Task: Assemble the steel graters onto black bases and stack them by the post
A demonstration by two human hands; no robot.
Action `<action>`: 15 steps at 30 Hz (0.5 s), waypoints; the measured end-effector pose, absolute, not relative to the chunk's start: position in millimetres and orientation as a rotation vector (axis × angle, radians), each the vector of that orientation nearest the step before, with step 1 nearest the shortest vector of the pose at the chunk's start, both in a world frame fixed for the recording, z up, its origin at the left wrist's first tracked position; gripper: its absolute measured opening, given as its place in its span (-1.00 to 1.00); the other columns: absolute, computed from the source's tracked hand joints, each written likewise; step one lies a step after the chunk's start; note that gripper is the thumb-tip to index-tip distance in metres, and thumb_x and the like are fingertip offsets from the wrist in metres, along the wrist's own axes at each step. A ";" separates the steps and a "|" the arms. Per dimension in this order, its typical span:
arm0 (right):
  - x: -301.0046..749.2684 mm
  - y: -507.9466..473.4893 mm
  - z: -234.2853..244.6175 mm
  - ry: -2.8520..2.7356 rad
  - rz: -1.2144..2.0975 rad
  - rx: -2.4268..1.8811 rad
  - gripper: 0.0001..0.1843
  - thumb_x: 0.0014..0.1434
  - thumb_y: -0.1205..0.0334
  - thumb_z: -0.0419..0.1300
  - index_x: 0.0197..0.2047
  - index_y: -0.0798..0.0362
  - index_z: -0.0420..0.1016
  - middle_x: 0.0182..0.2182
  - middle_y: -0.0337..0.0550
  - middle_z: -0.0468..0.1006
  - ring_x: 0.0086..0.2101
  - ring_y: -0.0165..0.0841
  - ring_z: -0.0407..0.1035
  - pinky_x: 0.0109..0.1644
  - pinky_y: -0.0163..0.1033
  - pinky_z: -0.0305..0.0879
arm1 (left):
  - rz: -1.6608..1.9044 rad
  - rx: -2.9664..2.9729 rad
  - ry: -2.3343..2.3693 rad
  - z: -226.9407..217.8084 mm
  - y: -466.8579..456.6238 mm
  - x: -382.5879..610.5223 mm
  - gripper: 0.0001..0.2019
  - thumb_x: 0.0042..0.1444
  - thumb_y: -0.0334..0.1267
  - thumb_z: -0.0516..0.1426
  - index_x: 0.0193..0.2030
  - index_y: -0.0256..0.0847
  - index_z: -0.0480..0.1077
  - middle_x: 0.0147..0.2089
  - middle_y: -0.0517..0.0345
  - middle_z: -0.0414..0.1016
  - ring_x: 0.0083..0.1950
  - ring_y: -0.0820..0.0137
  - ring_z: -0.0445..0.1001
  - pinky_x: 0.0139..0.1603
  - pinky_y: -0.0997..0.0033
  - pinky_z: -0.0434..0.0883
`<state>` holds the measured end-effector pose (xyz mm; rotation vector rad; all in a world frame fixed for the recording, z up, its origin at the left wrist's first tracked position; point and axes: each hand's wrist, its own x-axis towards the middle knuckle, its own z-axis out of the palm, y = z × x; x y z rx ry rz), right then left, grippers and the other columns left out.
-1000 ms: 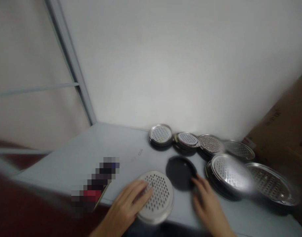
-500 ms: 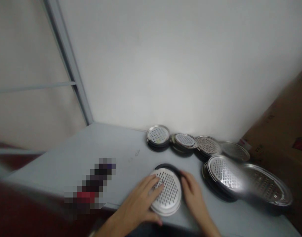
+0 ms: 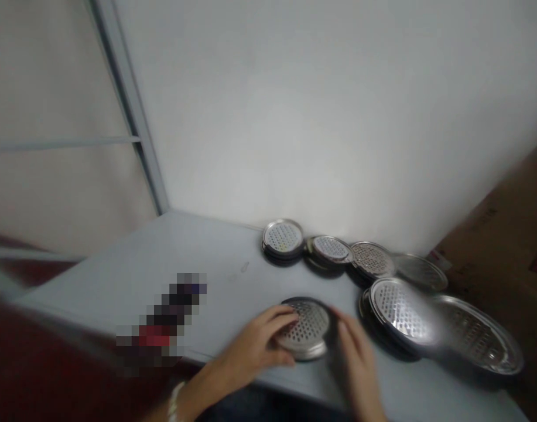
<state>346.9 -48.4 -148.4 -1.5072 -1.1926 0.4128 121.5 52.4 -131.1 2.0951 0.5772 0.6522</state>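
**Item:** perforated steel disc [image 3: 310, 322]; I judge it thin, light and stiff, with slippery metal, so best taken by the rim.
**Location:** my 12 o'clock on the grey table [image 3: 119, 275], lying over a dark round base [image 3: 305, 300].
**Left hand** [image 3: 250, 346]: fingers curled over the rim, thumb below, apparently holding it.
**Right hand** [image 3: 356, 366]: blurred, fingers spread just beside the disc, no visible hold.
**Also:** stacked perforated discs [image 3: 373, 259], my 1 o'clock.
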 end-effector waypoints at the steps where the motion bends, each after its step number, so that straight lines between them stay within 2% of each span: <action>1: 344.1 -48.6 -144.5 -1.184 0.394 -1.496 -0.55 0.42 -0.03 0.02 0.21 -0.01 0.47 0.16 0.02 0.49 0.17 -0.09 0.36 0.26 0.06 0.31 | 0.688 1.987 0.597 -126.0 48.8 122.7 -0.26 0.18 0.36 0.08 0.29 -0.14 0.40 0.27 -0.11 0.45 0.26 0.12 0.43 0.31 0.12 0.37; 3: 337.3 -44.0 -139.5 -1.200 0.354 -1.484 -0.49 0.41 -0.04 0.02 0.33 -0.05 0.31 0.25 0.02 0.37 0.25 -0.09 0.26 0.31 0.07 0.25 | 0.741 1.827 0.717 -119.5 42.4 129.0 -0.29 0.31 0.34 -0.11 0.26 -0.19 0.41 0.17 -0.08 0.53 0.18 0.16 0.49 0.22 0.18 0.42; 6: 329.6 -25.4 -141.7 -1.267 0.292 -1.518 -0.35 0.36 -0.07 0.12 0.41 -0.02 0.14 0.25 0.06 0.27 0.27 -0.07 0.20 0.37 0.13 0.15 | 0.730 1.771 0.889 -117.6 39.7 142.3 -0.32 0.37 0.26 -0.19 0.15 -0.25 0.47 0.03 -0.05 0.61 0.05 0.20 0.53 0.10 0.24 0.45; 9: 330.7 -2.7 -150.0 -1.395 0.262 -1.552 -0.39 0.33 -0.08 0.15 0.34 -0.01 0.21 0.16 0.04 0.30 0.20 -0.10 0.26 0.35 0.11 0.17 | 0.674 1.885 0.957 -118.6 47.2 147.9 -0.38 0.42 0.15 -0.18 -0.13 -0.28 0.55 -0.23 0.01 0.64 -0.22 0.26 0.55 -0.13 0.34 0.44; 11: 334.8 8.7 -154.3 -1.475 0.237 -1.583 -0.45 0.32 -0.08 0.17 0.27 -0.01 0.29 0.11 0.01 0.33 0.15 -0.10 0.31 0.31 0.11 0.23 | 0.625 2.008 1.039 -118.9 55.4 144.3 -0.45 0.41 0.09 -0.10 -0.25 -0.26 0.54 -0.31 0.03 0.62 -0.29 0.27 0.53 -0.21 0.37 0.39; 13: 338.4 15.6 -156.6 -1.524 0.192 -1.636 -0.51 0.29 -0.07 0.21 0.18 0.00 0.38 0.06 0.00 0.37 0.08 -0.07 0.36 0.23 0.11 0.30 | 0.575 2.117 1.100 -118.9 64.1 137.1 -0.56 0.37 0.04 0.00 -0.26 -0.25 0.54 -0.30 0.04 0.63 -0.27 0.26 0.55 -0.21 0.38 0.37; 15: 340.0 19.1 -157.5 -1.560 0.142 -1.676 -0.59 0.27 -0.05 0.23 0.07 0.01 0.47 -0.01 0.00 0.41 0.01 -0.07 0.39 0.16 0.11 0.36 | 0.555 2.178 1.111 -118.8 74.0 129.3 -0.65 0.37 -0.02 0.04 -0.17 -0.23 0.53 -0.28 0.06 0.64 -0.25 0.26 0.57 -0.19 0.39 0.37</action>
